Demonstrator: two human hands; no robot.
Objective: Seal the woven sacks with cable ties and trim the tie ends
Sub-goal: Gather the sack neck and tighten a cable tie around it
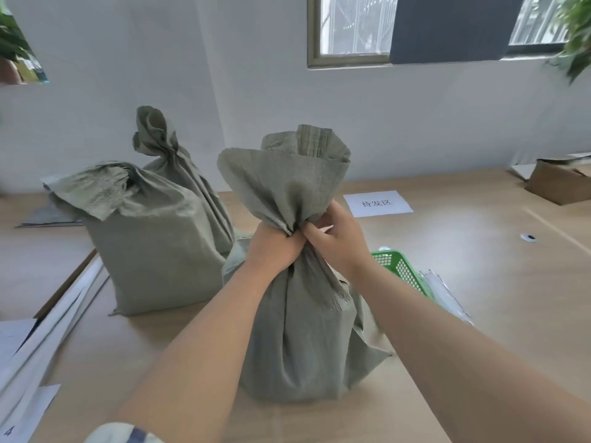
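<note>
A grey-green woven sack (297,340) stands upright on the table in front of me, its mouth flaring open above a gathered neck. My left hand (271,247) is clenched around that neck from the left. My right hand (335,241) pinches the same neck from the right, with a thin pale strip, perhaps a cable tie, showing between its fingers. Two more filled sacks stand behind on the left: a near one (150,238) with a folded-over top and a far one (192,187) with a twisted neck.
A green mesh basket (399,270) sits right of the sack, with clear plastic packets (444,292) beside it. A white paper label (377,203) lies farther back. A cardboard box (559,183) stands at the far right. White sheets (41,346) lie along the left table edge.
</note>
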